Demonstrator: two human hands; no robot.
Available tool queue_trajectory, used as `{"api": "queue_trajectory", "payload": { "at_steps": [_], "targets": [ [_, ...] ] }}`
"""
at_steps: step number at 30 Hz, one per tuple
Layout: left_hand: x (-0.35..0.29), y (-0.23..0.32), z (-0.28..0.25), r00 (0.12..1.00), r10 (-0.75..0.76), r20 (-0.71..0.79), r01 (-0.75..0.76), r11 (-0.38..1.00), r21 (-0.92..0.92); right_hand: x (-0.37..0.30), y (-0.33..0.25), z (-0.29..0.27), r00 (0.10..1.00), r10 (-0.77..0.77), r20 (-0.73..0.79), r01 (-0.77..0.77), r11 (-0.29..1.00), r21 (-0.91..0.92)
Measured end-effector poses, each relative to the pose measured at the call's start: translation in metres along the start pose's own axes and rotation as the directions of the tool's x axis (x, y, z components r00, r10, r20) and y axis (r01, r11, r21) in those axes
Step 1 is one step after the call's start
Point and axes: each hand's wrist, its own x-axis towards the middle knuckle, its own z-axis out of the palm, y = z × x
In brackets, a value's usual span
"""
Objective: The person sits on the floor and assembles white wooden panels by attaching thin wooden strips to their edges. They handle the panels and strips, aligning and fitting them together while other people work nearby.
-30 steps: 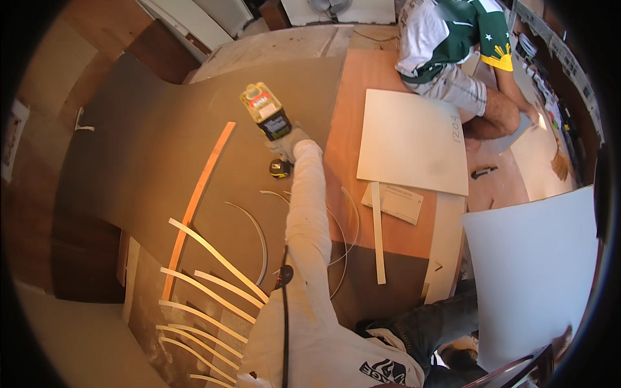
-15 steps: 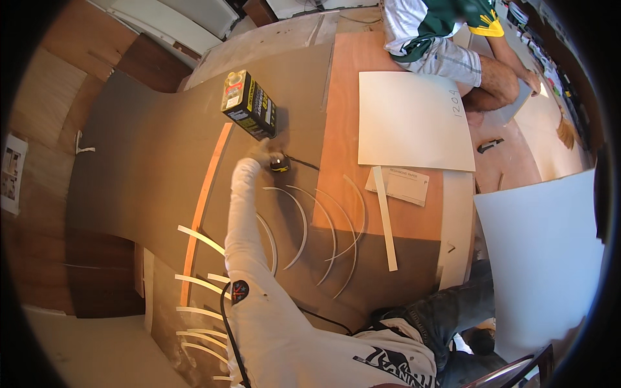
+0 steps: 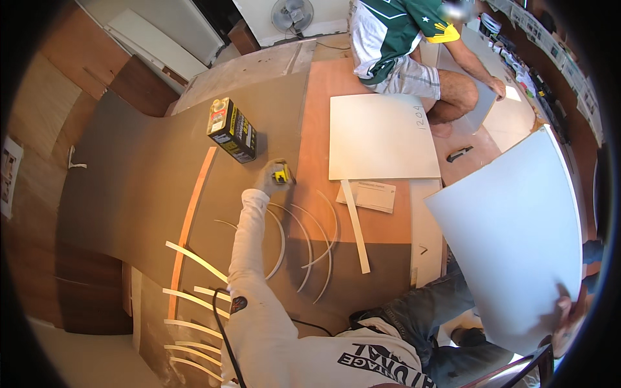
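My left arm reaches out over the brown sheet (image 3: 136, 174), and my left hand (image 3: 264, 178), in what looks like a greyish glove, is closed around a yellow and black tape measure (image 3: 281, 175). Just beyond it stands a black and yellow rectangular can (image 3: 233, 132). At the far right my right hand (image 3: 567, 318) grips the lower edge of a large white panel (image 3: 511, 226), tilted up at my side. Part of that hand is lost in the dark rim.
Thin curved strips (image 3: 309, 242) and a straight pale strip (image 3: 356, 226) lie ahead, near a flat white board (image 3: 381, 139). Several pale strips (image 3: 197, 262) cross a long orange-brown strip (image 3: 191, 226). A co-worker (image 3: 407, 58) sits beyond, near a utility knife (image 3: 459, 154).
My left hand has taken hold of the tape measure, which lay by the can. The white panel has shifted and tilted, and my right hand shows on it. The whole view has turned somewhat.
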Motion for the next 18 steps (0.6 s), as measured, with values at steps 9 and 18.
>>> {"api": "queue_trajectory", "payload": {
  "at_steps": [9,18],
  "targets": [
    [-0.208,-0.070,0.258,0.452,-0.027,0.892,0.587,0.761,-0.275,0.004,-0.029,-0.005,0.944,-0.099,0.316,-0.008,0.947,0.320],
    [-0.227,-0.116,0.343,0.403,0.079,0.912,0.730,0.573,-0.372,0.022,-0.049,-0.031,0.896,-0.130,0.425,-0.069,0.904,0.421]
  ]
}}
